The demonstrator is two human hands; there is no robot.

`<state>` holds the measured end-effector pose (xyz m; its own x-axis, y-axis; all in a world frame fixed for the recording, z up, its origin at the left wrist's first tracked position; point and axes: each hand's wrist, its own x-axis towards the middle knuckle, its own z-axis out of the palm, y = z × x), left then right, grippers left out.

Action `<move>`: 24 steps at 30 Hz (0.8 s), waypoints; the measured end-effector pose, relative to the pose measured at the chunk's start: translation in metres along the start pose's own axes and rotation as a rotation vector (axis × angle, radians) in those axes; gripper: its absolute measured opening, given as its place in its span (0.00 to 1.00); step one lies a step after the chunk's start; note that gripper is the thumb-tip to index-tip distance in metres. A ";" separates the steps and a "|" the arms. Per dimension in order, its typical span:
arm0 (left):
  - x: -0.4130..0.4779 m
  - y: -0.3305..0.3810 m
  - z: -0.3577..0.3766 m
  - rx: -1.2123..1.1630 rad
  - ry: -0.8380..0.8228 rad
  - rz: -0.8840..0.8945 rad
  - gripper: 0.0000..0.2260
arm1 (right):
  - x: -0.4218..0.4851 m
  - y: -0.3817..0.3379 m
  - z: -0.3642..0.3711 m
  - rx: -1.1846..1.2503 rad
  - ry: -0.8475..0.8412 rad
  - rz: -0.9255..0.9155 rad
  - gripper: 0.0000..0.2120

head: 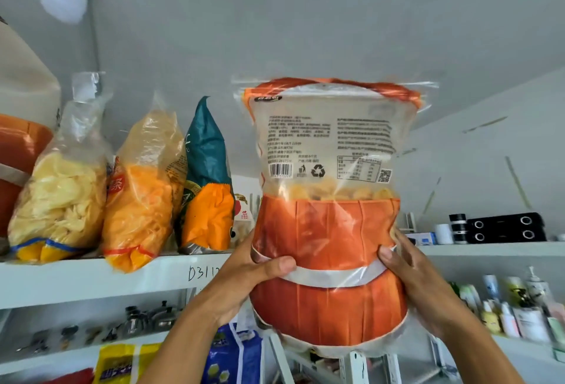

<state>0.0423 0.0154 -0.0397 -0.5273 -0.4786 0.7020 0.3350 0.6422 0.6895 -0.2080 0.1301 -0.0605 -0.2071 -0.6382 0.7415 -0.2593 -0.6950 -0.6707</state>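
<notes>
Head view, hands: we count two; our left hand [253,273] and our right hand [412,279] each clamp one side of the same bag.
Grip, left: the thumb curls across the front at the white band, and the other fingers wrap behind, out of our sight.
Grip, right: the thumb presses the front near the right edge, and the fingers go behind the bag, hidden.
What we hold: one orange snack bag [330,230], upright in the air between our hands. It is in front of the top shelf [91,279] and just right of the teal bag [208,175]. Its printed back label faces us.
Standing on the top shelf: three bags show whole in a row, namely a pale crisp bag [61,194], an orange stick bag [143,206] and the teal bag. A fourth, the cut-off orange bag [18,163], is sliced by the left edge.
Right shelf: one black box [507,227] with four rings on its face.
Lower right: a cluster of bottles [519,307], too blurred for us to count.
Hidden: the shelf marking reads "D311" before our left hand covers the rest. A small packet [243,209] behind the teal bag shows only a strip.
Hard to make out: we cannot read the label's small print, and the metal parts [146,319] on the lower left shelf are blurred.
Cut off below: one yellow pack [122,365] and one blue pack [232,353].
</notes>
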 end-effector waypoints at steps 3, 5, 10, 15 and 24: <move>-0.010 -0.010 0.009 0.018 0.086 0.006 0.44 | -0.010 0.004 0.001 -0.303 0.233 -0.142 0.43; -0.014 -0.014 0.018 0.063 0.154 0.034 0.42 | -0.026 0.004 0.012 -0.386 0.420 -0.283 0.38; -0.012 -0.020 0.056 0.146 0.256 0.123 0.38 | -0.057 -0.011 0.065 -0.450 0.260 -0.274 0.38; -0.012 -0.021 0.064 0.248 0.170 0.161 0.53 | -0.047 -0.024 0.077 -0.461 0.368 -0.214 0.65; -0.005 0.001 0.036 0.118 0.074 0.207 0.44 | -0.041 -0.046 0.038 -0.173 0.408 -0.293 0.42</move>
<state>0.0171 0.0399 -0.0494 -0.3973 -0.3694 0.8401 0.3338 0.7945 0.5072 -0.1517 0.1758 -0.0610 -0.4436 -0.2210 0.8685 -0.5061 -0.7380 -0.4463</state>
